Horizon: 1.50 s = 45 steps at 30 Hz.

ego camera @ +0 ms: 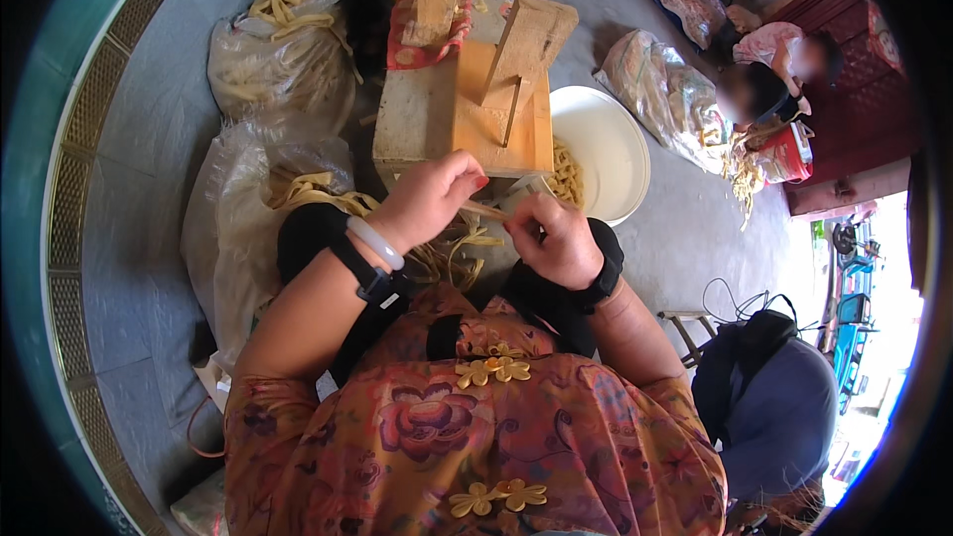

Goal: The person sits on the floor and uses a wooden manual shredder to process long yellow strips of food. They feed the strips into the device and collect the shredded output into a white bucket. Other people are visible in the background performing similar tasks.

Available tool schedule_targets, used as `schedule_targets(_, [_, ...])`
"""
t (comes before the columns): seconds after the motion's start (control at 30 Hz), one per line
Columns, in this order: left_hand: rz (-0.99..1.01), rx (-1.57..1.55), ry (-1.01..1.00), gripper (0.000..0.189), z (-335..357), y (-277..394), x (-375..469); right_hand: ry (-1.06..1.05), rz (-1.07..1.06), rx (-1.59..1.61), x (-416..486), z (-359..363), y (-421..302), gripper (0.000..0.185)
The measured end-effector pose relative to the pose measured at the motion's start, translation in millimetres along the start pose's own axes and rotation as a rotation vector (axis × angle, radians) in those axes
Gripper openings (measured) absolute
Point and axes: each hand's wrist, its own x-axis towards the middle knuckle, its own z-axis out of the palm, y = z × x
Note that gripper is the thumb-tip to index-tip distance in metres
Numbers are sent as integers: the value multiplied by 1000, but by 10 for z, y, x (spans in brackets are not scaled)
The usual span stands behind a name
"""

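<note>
A short pale flat strip (485, 211) is stretched between my two hands. My left hand (432, 197) pinches its left end with thumb and fingers. The other end runs into the curled fingers of my right hand (557, 240), which hide it. Just beyond my hands stands a small bench with a wooden board (476, 141) on top. An upright wooden block (532, 45) rises from that board, and a thin rod (512, 112) leans in front of it. Loose strips (465, 242) hang below my hands, between my knees.
Right of the bench, a white bucket (610, 156) holds small folded pale pieces (566, 175). Plastic bags (231, 216) with long strips (320, 190) stand at left. A second wooden block (432, 4) stands before a person opposite. Other people sit at right, near another bag (663, 97) and a red bucket (789, 152).
</note>
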Motion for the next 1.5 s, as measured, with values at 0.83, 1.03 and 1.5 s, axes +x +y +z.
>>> schedule_targets(0.83, [-111, -455, -250, 9, 219, -71, 75, 69, -365, -306, 84, 60, 167, 22])
schedule_targets(1.03, [-523, -910, -408, 12, -132, -101, -242, 150, -356, -436, -68, -74, 243, 22])
schedule_targets(1.5, [-330, -765, -554, 15, 314, -125, -431, 97, -104, -13, -338, 326, -7, 11])
